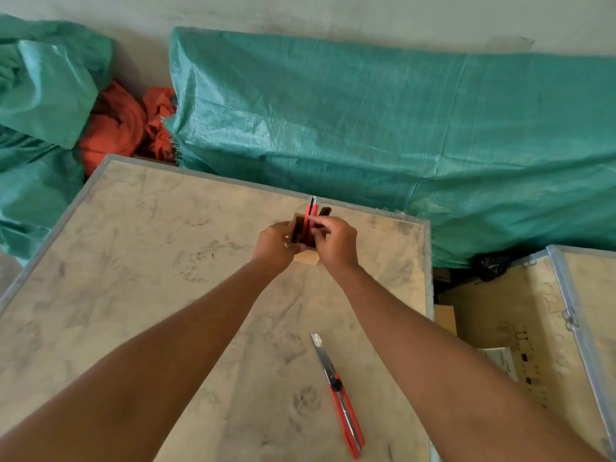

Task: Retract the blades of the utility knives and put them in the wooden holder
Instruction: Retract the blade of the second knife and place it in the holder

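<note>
A small pale wooden holder (306,259) stands near the far edge of the plywood crate top (133,261), mostly hidden by my hands. Red and black utility knives (311,216) stick upright out of it. My left hand (275,246) grips the holder's left side. My right hand (335,243) pinches the upright red knife at its middle. Another red utility knife (340,398) lies flat on the crate near me, its long steel blade extended and pointing away from me.
Green tarpaulin (366,121) covers bulky goods behind the crate, with orange cloth (123,125) at the back left. A second crate (540,328) with metal edging stands to the right across a gap.
</note>
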